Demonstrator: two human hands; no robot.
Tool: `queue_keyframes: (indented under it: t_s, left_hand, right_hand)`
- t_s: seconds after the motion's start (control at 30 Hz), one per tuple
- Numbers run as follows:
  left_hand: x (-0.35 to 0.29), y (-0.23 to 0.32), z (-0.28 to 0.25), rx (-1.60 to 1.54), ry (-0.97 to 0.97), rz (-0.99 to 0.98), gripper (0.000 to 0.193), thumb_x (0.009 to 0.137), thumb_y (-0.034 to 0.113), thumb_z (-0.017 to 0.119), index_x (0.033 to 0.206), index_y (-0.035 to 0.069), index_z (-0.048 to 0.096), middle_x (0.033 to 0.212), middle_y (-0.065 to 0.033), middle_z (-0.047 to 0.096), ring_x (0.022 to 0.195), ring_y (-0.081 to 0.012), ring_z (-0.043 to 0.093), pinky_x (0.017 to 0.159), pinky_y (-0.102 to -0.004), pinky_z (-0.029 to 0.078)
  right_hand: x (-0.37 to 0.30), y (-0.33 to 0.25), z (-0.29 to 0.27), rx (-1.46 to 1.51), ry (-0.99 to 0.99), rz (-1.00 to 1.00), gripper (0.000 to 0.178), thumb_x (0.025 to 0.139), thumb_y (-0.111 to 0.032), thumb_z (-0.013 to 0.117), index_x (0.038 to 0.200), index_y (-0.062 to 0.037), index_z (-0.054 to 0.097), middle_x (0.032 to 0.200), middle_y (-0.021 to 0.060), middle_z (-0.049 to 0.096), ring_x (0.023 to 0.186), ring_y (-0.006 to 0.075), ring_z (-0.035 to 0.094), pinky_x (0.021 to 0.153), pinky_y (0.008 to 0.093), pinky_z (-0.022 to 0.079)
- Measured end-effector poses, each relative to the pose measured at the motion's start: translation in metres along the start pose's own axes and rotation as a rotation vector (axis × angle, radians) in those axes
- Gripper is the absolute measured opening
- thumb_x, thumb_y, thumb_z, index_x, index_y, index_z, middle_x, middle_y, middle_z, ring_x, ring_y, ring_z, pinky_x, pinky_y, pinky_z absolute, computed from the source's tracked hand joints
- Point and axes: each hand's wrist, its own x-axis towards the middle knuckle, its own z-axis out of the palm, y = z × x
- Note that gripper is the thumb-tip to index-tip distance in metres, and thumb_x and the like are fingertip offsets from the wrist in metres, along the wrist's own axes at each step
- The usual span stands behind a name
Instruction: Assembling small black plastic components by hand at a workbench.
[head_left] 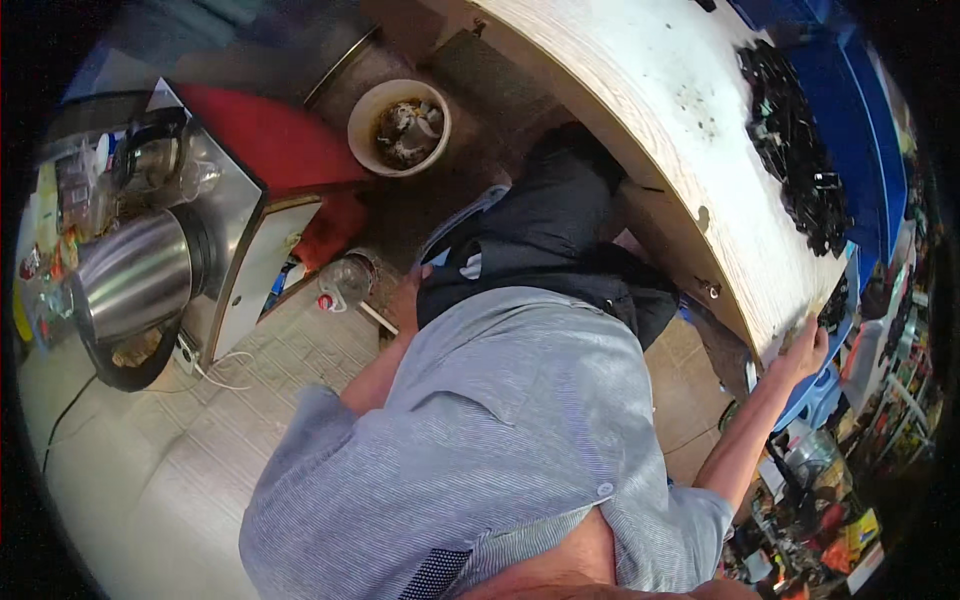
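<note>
My right hand (803, 352) is at the near right corner of a white-topped table (715, 150) with a wood-grain edge. Its fingers are closed near a small pale piece at the corner, too blurred to name. A heap of small black parts (795, 150) lies on the tabletop, farther along from that hand. Low on the left, my left hand (405, 300) rests beside my dark-trousered leg, close to the edge of a blue seat (462, 222). The trousers and shirt hide most of its fingers.
A pale bucket (362, 135) with dirty contents stands beyond my legs. On the left, a cabinet (240, 290) bears a steel kettle (140, 275) and a glass pot (150, 165). A clear bottle (348, 280) is on the floor. Blue bins (850, 130) and clutter (820, 510) fill the right.
</note>
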Motion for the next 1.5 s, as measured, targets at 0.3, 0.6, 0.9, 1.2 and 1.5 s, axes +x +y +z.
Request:
queue_keyframes:
  t_s: [0.3,0.6,0.9,1.2,1.5]
  left_hand:
    - [0.0,0.061,-0.007,0.368,0.105,-0.193,0.048,0.099,0.043,0.046,0.098,0.003,0.073,0.096,-0.0263,0.07,0.097,-0.046,0.065,0.082,-0.053,0.051]
    - [-0.003,0.098,-0.011,0.438,0.129,-0.272,0.043,0.099,0.04,0.049,0.105,0.005,0.074,0.103,-0.0254,0.07,0.1,-0.0435,0.066,0.086,-0.0512,0.053]
    - [0.0,0.105,-0.008,0.489,0.138,-0.321,0.04,0.096,0.04,0.053,0.108,0.009,0.075,0.103,-0.0217,0.072,0.097,-0.0421,0.068,0.086,-0.0506,0.053]
    - [-0.009,0.045,0.002,0.549,0.199,-0.105,0.042,0.096,0.042,0.055,0.111,0.007,0.074,0.105,-0.02,0.072,0.097,-0.0391,0.069,0.087,-0.0493,0.053]
    - [-0.012,0.064,-0.002,0.588,0.163,-0.132,0.042,0.096,0.042,0.056,0.112,0.007,0.072,0.11,-0.0185,0.072,0.103,-0.0377,0.068,0.09,-0.0476,0.053]
  right_hand:
    - [-0.022,-0.041,0.01,-0.216,-0.109,-0.076,0.067,0.09,-0.041,0.073,0.133,0.0081,0.056,0.118,0.0222,0.067,0.099,0.0258,0.065,0.085,0.0372,0.053]
    - [-0.022,-0.046,0.01,-0.369,-0.097,-0.02,0.073,0.088,-0.056,0.069,0.13,0.0043,0.062,0.129,0.0226,0.064,0.114,0.0309,0.062,0.1,0.0398,0.047]
    - [-0.026,-0.056,0.01,-0.51,-0.133,-0.03,0.069,0.096,-0.055,0.058,0.138,0.0001,0.056,0.131,0.0254,0.06,0.113,0.037,0.062,0.094,0.0482,0.049]
    - [-0.03,-0.067,0.019,-0.58,-0.111,0.003,0.065,0.099,-0.056,0.054,0.137,-0.0039,0.055,0.132,0.0246,0.059,0.115,0.0395,0.06,0.096,0.0493,0.048]
    - [-0.036,-0.073,0.021,-0.593,-0.1,0.087,0.069,0.098,-0.061,0.051,0.138,-0.0045,0.053,0.134,0.0251,0.056,0.118,0.0412,0.058,0.098,0.0525,0.047]
